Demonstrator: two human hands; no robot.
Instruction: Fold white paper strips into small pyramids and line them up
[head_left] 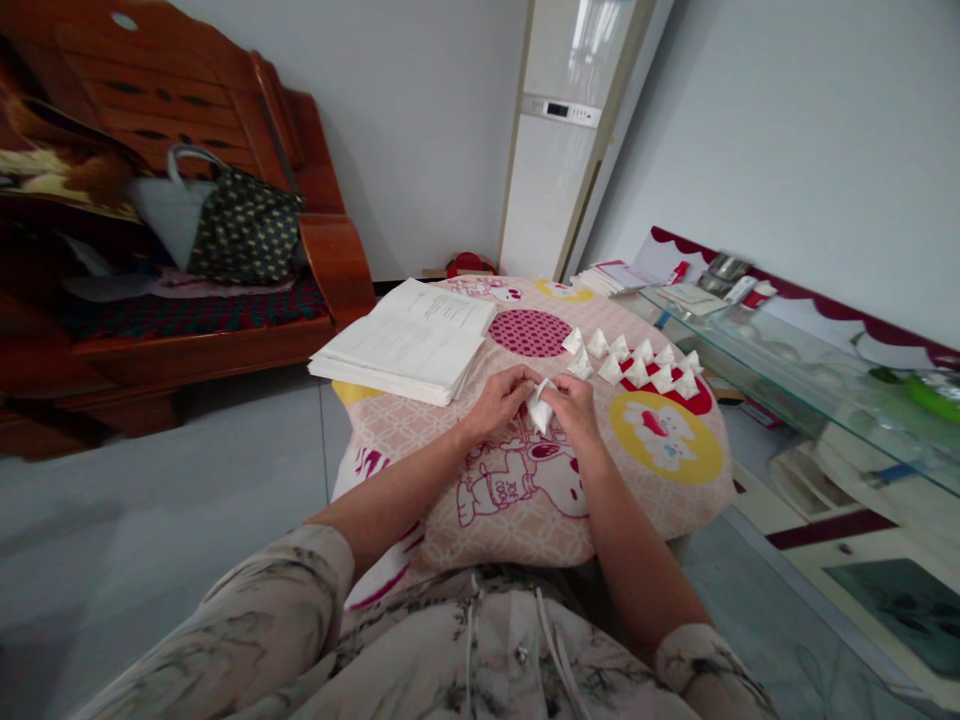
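Both of my hands meet over a cartoon-printed pillow (pixel 450 440) on my lap. My left hand (pixel 501 398) and my right hand (pixel 574 404) are closed, pinching a small white folded paper piece (pixel 539 410) between their fingertips. Beyond them, several finished white folded paper pieces (pixel 637 365) lie in rows on the pillow's far right side. A stack of white paper sheets (pixel 409 342) rests on the pillow's far left corner.
A wooden bench (pixel 225 330) with a dark patterned bag (pixel 244 228) stands at the left. A glass-topped table (pixel 795 380) with small items runs along the right. A tall white air conditioner (pixel 559 140) stands in the far corner. Grey tile floor (pixel 150 500) lies at the left.
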